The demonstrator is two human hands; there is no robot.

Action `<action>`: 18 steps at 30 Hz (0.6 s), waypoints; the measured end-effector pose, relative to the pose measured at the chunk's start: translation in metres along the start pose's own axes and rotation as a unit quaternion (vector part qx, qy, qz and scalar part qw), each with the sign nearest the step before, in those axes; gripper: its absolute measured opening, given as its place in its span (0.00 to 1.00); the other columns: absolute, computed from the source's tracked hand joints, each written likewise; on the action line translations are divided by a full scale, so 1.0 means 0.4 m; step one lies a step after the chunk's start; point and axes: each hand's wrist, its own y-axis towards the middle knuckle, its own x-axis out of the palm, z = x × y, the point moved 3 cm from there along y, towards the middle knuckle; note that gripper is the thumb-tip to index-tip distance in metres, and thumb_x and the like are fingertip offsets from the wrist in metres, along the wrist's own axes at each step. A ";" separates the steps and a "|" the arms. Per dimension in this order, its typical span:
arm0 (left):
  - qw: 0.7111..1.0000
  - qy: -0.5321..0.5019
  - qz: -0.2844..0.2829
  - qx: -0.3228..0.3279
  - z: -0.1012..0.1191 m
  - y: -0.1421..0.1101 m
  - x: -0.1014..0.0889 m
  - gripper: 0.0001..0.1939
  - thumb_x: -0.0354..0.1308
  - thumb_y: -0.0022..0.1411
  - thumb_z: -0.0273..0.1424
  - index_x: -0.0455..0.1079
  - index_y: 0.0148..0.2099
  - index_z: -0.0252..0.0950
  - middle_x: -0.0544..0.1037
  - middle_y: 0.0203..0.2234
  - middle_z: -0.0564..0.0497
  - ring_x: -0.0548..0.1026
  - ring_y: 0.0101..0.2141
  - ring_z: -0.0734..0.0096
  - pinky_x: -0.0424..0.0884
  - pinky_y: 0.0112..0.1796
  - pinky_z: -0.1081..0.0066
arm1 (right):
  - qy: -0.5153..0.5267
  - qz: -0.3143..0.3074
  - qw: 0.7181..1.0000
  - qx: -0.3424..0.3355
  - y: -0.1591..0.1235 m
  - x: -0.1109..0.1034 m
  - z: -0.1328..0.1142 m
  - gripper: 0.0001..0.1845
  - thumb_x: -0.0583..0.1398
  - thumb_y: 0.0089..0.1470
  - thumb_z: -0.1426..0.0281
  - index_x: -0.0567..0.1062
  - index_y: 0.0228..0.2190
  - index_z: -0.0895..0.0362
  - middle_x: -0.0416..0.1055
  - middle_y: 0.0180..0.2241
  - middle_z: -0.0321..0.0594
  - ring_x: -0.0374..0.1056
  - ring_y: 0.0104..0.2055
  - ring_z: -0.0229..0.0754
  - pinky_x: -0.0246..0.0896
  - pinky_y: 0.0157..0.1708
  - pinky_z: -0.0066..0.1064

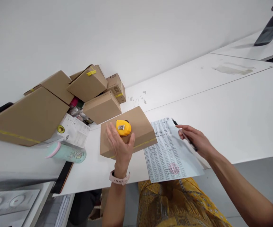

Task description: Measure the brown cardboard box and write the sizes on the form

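My left hand [121, 146], with a pink watch band at the wrist, is over the near part of a closed cardboard box [141, 123]. Its fingers and thumb are spread around the near side of a yellow tape measure [123, 127], which sits on the box top. Whether the fingertips touch the tape measure is hard to tell. My right hand [193, 138] grips a black pen [189, 142] above a printed report sheet [169, 154]. The pen's tip points away toward the sheet's top right corner. A round red stamp marks the sheet's lower part, and its left edge lies against the box.
Several cardboard boxes [89, 85] stand at the back left by the wall. Beside them are a white carton [73, 130] and a mint-green tumbler [66, 153] near the table's left edge. A dark bottle [272, 26] stands far right on the white table [240, 116].
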 end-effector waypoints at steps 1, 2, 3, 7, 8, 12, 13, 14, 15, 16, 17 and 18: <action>1.000 0.005 -0.012 0.013 0.001 -0.001 0.004 0.47 0.61 0.64 0.44 0.42 0.75 0.32 0.53 0.70 0.29 0.52 0.69 0.38 0.56 0.63 0.40 | 0.059 -0.012 0.998 -0.005 -0.015 -0.012 -0.016 0.20 0.60 0.57 0.57 0.77 0.47 0.52 0.69 0.32 0.39 0.65 0.33 0.44 0.63 0.35 0.38; 0.999 0.009 -0.031 0.023 0.000 -0.002 0.009 0.44 0.60 0.65 0.43 0.46 0.74 0.33 0.56 0.69 0.30 0.54 0.69 0.39 0.57 0.63 0.40 | 0.100 -0.020 0.995 -0.014 -0.031 -0.023 -0.032 0.20 0.63 0.55 0.57 0.78 0.47 0.51 0.70 0.32 0.39 0.66 0.35 0.44 0.64 0.37 0.38; 0.998 0.012 -0.052 0.028 -0.001 -0.002 0.015 0.40 0.59 0.67 0.43 0.49 0.73 0.34 0.59 0.68 0.31 0.57 0.68 0.40 0.59 0.62 0.41 | 0.123 -0.021 0.992 -0.025 -0.046 -0.033 -0.047 0.20 0.65 0.52 0.58 0.78 0.46 0.50 0.70 0.32 0.39 0.67 0.36 0.45 0.64 0.38 0.39; 0.998 0.019 -0.049 0.029 0.014 -0.012 0.017 0.34 0.57 0.68 0.41 0.56 0.71 0.35 0.62 0.67 0.32 0.61 0.66 0.39 0.63 0.60 0.40 | 0.104 0.019 0.993 -0.060 -0.085 -0.046 -0.078 0.16 0.70 0.50 0.58 0.78 0.40 0.48 0.71 0.33 0.39 0.67 0.38 0.44 0.64 0.39 0.38; 0.999 0.007 -0.013 0.040 0.029 -0.024 0.012 0.34 0.58 0.68 0.40 0.55 0.71 0.34 0.62 0.67 0.31 0.61 0.66 0.39 0.61 0.61 0.39 | 0.096 0.037 0.992 -0.067 -0.086 -0.043 -0.077 0.14 0.70 0.51 0.57 0.77 0.36 0.49 0.70 0.32 0.39 0.66 0.37 0.44 0.64 0.38 0.37; 0.968 -0.165 -0.003 0.189 0.144 -0.135 0.034 0.28 0.55 0.68 0.29 0.58 0.68 0.36 0.75 0.57 0.39 0.69 0.62 0.54 0.68 0.60 0.51 | 0.101 0.114 0.986 -0.070 -0.046 -0.018 -0.041 0.22 0.61 0.58 0.47 0.70 0.27 0.50 0.63 0.23 0.34 0.62 0.29 0.40 0.64 0.34 0.35; 0.949 -0.208 -0.070 0.228 0.177 -0.171 0.060 0.25 0.53 0.69 0.28 0.60 0.67 0.36 0.77 0.55 0.40 0.70 0.61 0.57 0.69 0.60 0.55 | 0.110 0.107 0.986 -0.063 -0.028 -0.006 -0.028 0.23 0.58 0.59 0.44 0.72 0.30 0.50 0.65 0.23 0.34 0.64 0.29 0.41 0.65 0.36 0.36; 0.931 -0.224 -0.146 0.250 0.206 -0.205 0.091 0.24 0.53 0.69 0.30 0.61 0.66 0.34 0.76 0.56 0.40 0.69 0.63 0.57 0.69 0.61 0.56 | 0.121 0.088 0.987 -0.052 -0.008 0.007 -0.015 0.25 0.56 0.59 0.41 0.74 0.34 0.50 0.69 0.26 0.36 0.68 0.32 0.42 0.67 0.38 0.38; 0.915 -0.218 -0.222 0.258 0.228 -0.236 0.126 0.25 0.55 0.69 0.33 0.62 0.65 0.31 0.73 0.60 0.37 0.65 0.65 0.54 0.67 0.62 0.55 | 0.128 0.066 0.989 -0.038 0.011 0.019 -0.002 0.28 0.55 0.59 0.40 0.75 0.40 0.50 0.74 0.31 0.39 0.71 0.36 0.45 0.68 0.41 0.40; 0.900 -0.201 -0.287 0.259 0.244 -0.260 0.162 0.28 0.56 0.68 0.36 0.61 0.65 0.28 0.69 0.63 0.35 0.61 0.67 0.51 0.65 0.64 0.54 | 0.128 0.048 0.990 -0.021 0.029 0.029 0.012 0.30 0.57 0.57 0.39 0.75 0.44 0.50 0.77 0.36 0.42 0.73 0.41 0.47 0.69 0.45 0.42; 0.889 -0.177 -0.340 0.251 0.253 -0.277 0.196 0.32 0.58 0.68 0.40 0.60 0.66 0.25 0.65 0.66 0.32 0.57 0.69 0.47 0.62 0.65 0.52 | 0.118 0.037 0.992 -0.002 0.044 0.037 0.025 0.30 0.60 0.55 0.40 0.76 0.46 0.51 0.78 0.41 0.44 0.74 0.45 0.49 0.69 0.46 0.42; 0.879 -0.156 -0.380 0.243 0.257 -0.286 0.227 0.36 0.59 0.67 0.43 0.58 0.67 0.22 0.61 0.68 0.30 0.54 0.70 0.44 0.59 0.66 0.51 | 0.096 0.036 0.995 0.012 0.058 0.042 0.038 0.30 0.63 0.53 0.42 0.76 0.45 0.51 0.78 0.42 0.45 0.74 0.46 0.49 0.69 0.46 0.42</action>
